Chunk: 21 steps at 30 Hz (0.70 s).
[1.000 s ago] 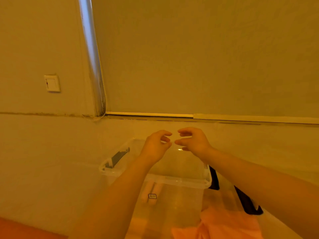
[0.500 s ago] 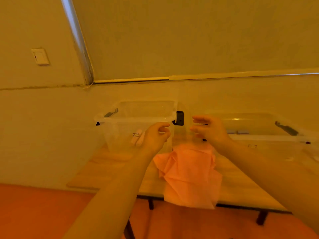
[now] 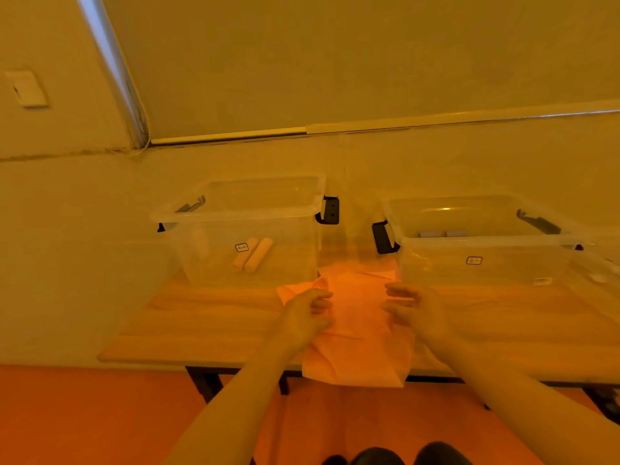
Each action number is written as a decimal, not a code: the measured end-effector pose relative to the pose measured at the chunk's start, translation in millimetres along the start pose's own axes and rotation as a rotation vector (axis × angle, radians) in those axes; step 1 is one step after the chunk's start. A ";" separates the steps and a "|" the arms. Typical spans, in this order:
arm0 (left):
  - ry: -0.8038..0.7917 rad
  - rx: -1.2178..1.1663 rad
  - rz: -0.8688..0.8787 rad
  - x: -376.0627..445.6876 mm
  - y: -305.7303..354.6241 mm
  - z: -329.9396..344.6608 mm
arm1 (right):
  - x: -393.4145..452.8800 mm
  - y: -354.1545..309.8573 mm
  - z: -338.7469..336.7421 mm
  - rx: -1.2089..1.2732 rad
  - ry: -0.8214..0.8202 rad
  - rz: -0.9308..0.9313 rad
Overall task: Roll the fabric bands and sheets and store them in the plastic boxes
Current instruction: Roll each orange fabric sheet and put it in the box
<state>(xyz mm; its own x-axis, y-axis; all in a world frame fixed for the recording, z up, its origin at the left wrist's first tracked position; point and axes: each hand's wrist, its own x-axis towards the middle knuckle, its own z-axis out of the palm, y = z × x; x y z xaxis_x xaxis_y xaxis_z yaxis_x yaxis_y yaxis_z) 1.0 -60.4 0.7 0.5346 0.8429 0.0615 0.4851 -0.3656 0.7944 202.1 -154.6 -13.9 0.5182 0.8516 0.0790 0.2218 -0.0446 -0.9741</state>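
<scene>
An orange fabric sheet (image 3: 357, 317) lies crumpled on the wooden table (image 3: 208, 317), between two clear plastic boxes, and hangs over the front edge. My left hand (image 3: 307, 315) hovers at the sheet's left side with its fingers loosely curled. My right hand (image 3: 414, 310) is at the sheet's right side, thumb and fingers slightly apart. Neither hand plainly grips the fabric. The left box (image 3: 241, 214) holds two pale rolled bands (image 3: 253, 255). Small grey items (image 3: 439, 233) lie in the right box (image 3: 483, 241).
Both boxes stand without lids against the wall, with black latch handles (image 3: 330, 209) at their ends. The floor (image 3: 84, 414) below is orange. The table's dark legs (image 3: 204, 384) show under the front edge. My dark shoes (image 3: 399, 456) are at the bottom.
The view has tilted down from the wall to the table. Both hands have come down from in front of the boxes to the orange sheet, keeping the same curled pose.
</scene>
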 end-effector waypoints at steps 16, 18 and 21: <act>0.050 -0.058 0.005 4.8 -23.6 5.0 | -3.6 5.3 31.3 -0.081 -0.070 -0.041; 0.070 -0.073 0.024 5.8 -17.9 2.9 | -5.9 4.5 32.8 -0.062 -0.077 -0.054; 0.101 -0.112 0.060 10.0 -8.3 0.2 | -8.7 -0.4 33.1 -0.086 -0.079 -0.081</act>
<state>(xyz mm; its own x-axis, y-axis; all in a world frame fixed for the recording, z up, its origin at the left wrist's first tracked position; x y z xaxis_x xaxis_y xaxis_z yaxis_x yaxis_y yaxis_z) 2.5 -49.0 -5.4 0.4851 0.8583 0.1672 0.3714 -0.3753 0.8493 170.2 -144.7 -21.1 0.4297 0.8927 0.1360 0.3321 -0.0162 -0.9431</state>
